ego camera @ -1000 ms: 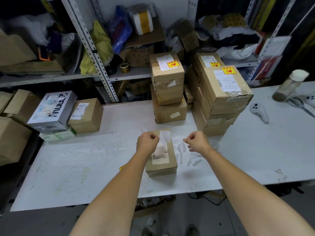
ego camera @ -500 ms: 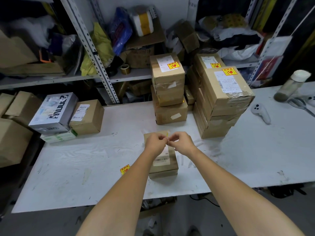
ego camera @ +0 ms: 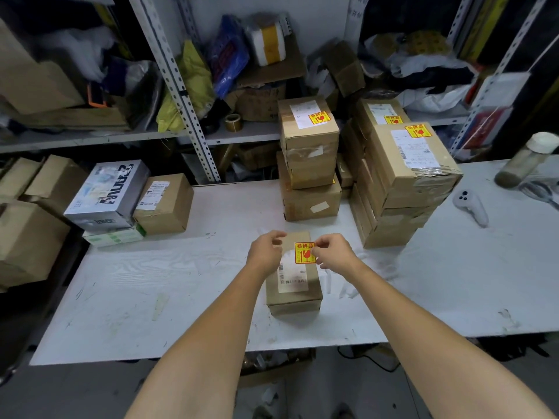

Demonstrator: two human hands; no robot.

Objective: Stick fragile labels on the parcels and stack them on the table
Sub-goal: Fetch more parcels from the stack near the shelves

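While my right hand (ego camera: pixel 332 252) pinches the right edge of the square yellow-and-red fragile label (ego camera: pixel 305 253) between thumb and forefinger, the label sits over the far part of the top of the small brown cardboard parcel (ego camera: pixel 293 293), overlapping the far end of its white shipping sticker (ego camera: pixel 292 278). I cannot tell whether the label is pressed flat yet. My left hand (ego camera: pixel 264 254) is at the parcel's far left corner with its fingers (ego camera: pixel 276 238) curled inward; whether they hold anything I cannot tell.

The parcel lies on the white table (ego camera: pixel 181 282), near the front edge and roughly in the middle. Just to its right, small white paper scraps (ego camera: pixel 344 290) are scattered on the table.

Farther back stands a two-high stack of brown boxes (ego camera: pixel 308 164) whose top box carries a fragile label. To the right of it is a taller stack of flat brown parcels (ego camera: pixel 402 182), also labelled on top.

At the far left of the table a grey printed carton (ego camera: pixel 106 195) rests on a flat green-and-white box (ego camera: pixel 115 237), with a plain brown box (ego camera: pixel 165 204) touching it on the right. On the right side lie a white handheld controller (ego camera: pixel 472 207) and a clear bottle with a white cap (ego camera: pixel 526 160).
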